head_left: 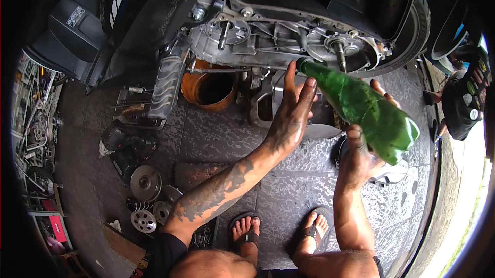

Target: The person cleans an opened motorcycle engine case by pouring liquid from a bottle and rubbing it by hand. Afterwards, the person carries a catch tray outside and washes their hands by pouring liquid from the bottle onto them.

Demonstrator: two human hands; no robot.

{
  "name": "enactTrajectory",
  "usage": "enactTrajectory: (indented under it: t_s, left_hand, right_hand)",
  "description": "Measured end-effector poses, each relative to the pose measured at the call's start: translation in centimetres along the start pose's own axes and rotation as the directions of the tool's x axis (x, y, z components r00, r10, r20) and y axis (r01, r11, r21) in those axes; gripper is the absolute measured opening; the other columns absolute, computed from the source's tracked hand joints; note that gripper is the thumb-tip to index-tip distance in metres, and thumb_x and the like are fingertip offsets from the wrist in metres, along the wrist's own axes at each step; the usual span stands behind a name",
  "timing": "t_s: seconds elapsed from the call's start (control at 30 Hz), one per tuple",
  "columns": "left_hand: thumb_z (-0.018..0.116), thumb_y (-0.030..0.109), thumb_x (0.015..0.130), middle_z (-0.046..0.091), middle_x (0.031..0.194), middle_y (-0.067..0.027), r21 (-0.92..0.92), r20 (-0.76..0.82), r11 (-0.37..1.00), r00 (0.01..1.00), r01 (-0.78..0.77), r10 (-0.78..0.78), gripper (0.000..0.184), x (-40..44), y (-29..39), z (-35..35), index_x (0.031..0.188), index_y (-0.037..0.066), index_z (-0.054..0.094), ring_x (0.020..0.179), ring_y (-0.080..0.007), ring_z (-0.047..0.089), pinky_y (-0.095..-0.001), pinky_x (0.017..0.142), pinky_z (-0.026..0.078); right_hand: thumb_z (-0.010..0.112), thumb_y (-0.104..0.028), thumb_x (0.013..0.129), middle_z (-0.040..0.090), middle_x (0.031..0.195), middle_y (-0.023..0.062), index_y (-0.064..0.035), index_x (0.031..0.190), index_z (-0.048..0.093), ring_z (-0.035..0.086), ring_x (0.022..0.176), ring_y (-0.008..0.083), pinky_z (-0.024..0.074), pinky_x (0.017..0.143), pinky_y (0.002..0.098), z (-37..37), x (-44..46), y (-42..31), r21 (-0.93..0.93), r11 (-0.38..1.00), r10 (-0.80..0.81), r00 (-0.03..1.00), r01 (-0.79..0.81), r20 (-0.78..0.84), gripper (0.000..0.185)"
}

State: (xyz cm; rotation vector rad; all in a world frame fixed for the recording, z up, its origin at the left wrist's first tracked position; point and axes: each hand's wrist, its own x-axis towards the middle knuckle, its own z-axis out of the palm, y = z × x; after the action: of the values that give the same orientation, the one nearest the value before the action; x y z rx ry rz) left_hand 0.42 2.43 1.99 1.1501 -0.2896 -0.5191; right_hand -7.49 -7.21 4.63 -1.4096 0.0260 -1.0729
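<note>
My right hand [361, 157] grips a dented green plastic bottle [368, 105] around its wide body. The bottle lies tilted, its neck pointing up and left toward the opened scooter engine case [268, 46]. Beside the neck is my left hand [293, 110], its fingers stretched out and apart, with a fingertip at or very near the bottle's mouth. Whether that fingertip touches it I cannot tell. Two bare metal shafts stick out of the engine case, one of them a shaft [339, 53] just behind the bottle.
An orange-brown container [209, 90] with a dark inside stands under the engine. A power tool [126, 154], a round metal pulley [145, 182] and other parts lie on the floor at left. Tools fill a rack [38, 123] at the far left. Another person [459, 97] is at right.
</note>
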Motion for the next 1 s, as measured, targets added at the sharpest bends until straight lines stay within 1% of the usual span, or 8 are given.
enactTrajectory:
  t_s: [0.13,0.4,0.63,0.7,0.73,0.83,0.9,1.0]
  left_hand:
    - [0.052,0.047,0.096,0.059,0.114,-0.0054,-0.450,0.167,0.836,0.949,0.314,-0.266,0.049,-0.6,0.8,1.6,0.128,0.011,0.044,0.107,-0.0186,0.057,-0.0313,0.091,0.041]
    - [0.056,0.042,0.095,0.061,0.096,0.0017,-0.343,0.079,0.880,0.943,0.330,-0.323,0.033,-2.0,3.7,6.2,0.110,0.013,0.056,0.090,-0.0089,0.058,-0.0270,0.082,0.045]
    - [0.055,0.040,0.097,0.057,0.092,-0.0009,-0.342,-0.032,0.864,0.914,0.370,-0.404,0.036,-2.7,4.3,8.6,0.115,0.009,0.058,0.087,-0.0072,0.056,-0.0220,0.076,0.049]
    - [0.052,0.041,0.098,0.055,0.090,-0.0018,0.659,0.233,0.558,0.842,-0.505,0.487,0.038,-2.2,2.9,7.1,0.117,0.008,0.056,0.084,-0.0068,0.057,-0.0203,0.075,0.050]
    - [0.050,0.040,0.099,0.056,0.093,-0.0029,0.090,0.047,0.992,0.995,-0.087,0.083,0.039,-1.8,2.3,6.6,0.118,0.006,0.055,0.085,-0.0087,0.057,-0.0222,0.077,0.050]
    - [0.047,0.037,0.100,0.058,0.099,-0.0046,-0.657,0.292,0.665,0.933,0.357,-0.212,0.042,-0.8,1.1,6.5,0.118,0.000,0.053,0.087,-0.0143,0.059,-0.0263,0.083,0.052]
    - [0.045,0.033,0.101,0.058,0.093,-0.0044,0.138,0.015,0.986,0.996,-0.091,0.090,0.038,0.4,0.5,6.6,0.115,-0.002,0.050,0.081,-0.0134,0.058,-0.0264,0.073,0.049]
    - [0.045,0.025,0.100,0.058,0.074,-0.0097,0.714,0.074,0.676,0.979,-0.184,0.188,0.030,3.7,1.9,4.8,0.115,0.000,0.042,0.065,-0.0187,0.060,-0.0317,0.057,0.045]
  right_hand:
    - [0.083,-0.053,0.064,0.044,0.136,0.0259,-0.0072,0.137,0.033,0.044,0.128,0.0402,0.0336,0.109,0.0536,-1.5,-0.7,1.0,0.076,0.997,-0.041,0.991,0.031,0.129,0.100]
    - [-0.004,-0.084,0.076,0.067,0.090,0.0209,-0.0014,0.082,0.062,0.057,0.106,0.0415,0.0369,0.101,0.0575,-1.3,2.7,-1.5,0.502,0.834,-0.291,0.955,0.228,0.050,0.106]
    - [0.000,-0.081,0.081,0.059,0.057,0.0175,-0.0030,0.067,0.049,0.059,0.057,0.0293,0.0485,0.072,0.0465,-1.4,4.8,-2.6,0.592,0.778,-0.271,0.963,0.209,0.016,0.093]
    - [0.001,-0.084,0.078,0.058,0.055,0.0171,-0.0028,0.067,0.049,0.056,0.051,0.0284,0.0489,0.069,0.0443,-1.4,5.5,-1.7,0.583,0.792,-0.252,0.967,0.183,0.040,0.095]
    - [0.002,-0.086,0.076,0.057,0.054,0.0169,-0.0025,0.067,0.051,0.054,0.050,0.0272,0.0487,0.067,0.0428,-1.4,5.9,-1.1,0.626,0.764,-0.241,0.969,0.155,0.053,0.097]
    - [0.002,-0.086,0.077,0.057,0.054,0.0168,-0.0026,0.067,0.051,0.055,0.050,0.0270,0.0481,0.066,0.0424,-2.0,6.3,-0.4,0.674,0.730,-0.203,0.978,0.114,0.055,0.097]
    - [0.003,-0.084,0.078,0.057,0.055,0.0162,-0.0032,0.068,0.051,0.055,0.051,0.0270,0.0475,0.067,0.0423,-2.2,6.8,-0.2,0.692,0.714,-0.207,0.976,0.105,0.065,0.095]
    - [0.004,-0.082,0.081,0.057,0.055,0.0155,-0.0040,0.069,0.051,0.056,0.052,0.0269,0.0466,0.068,0.0422,-2.5,7.8,-0.2,0.712,0.696,-0.222,0.971,0.094,0.089,0.092]
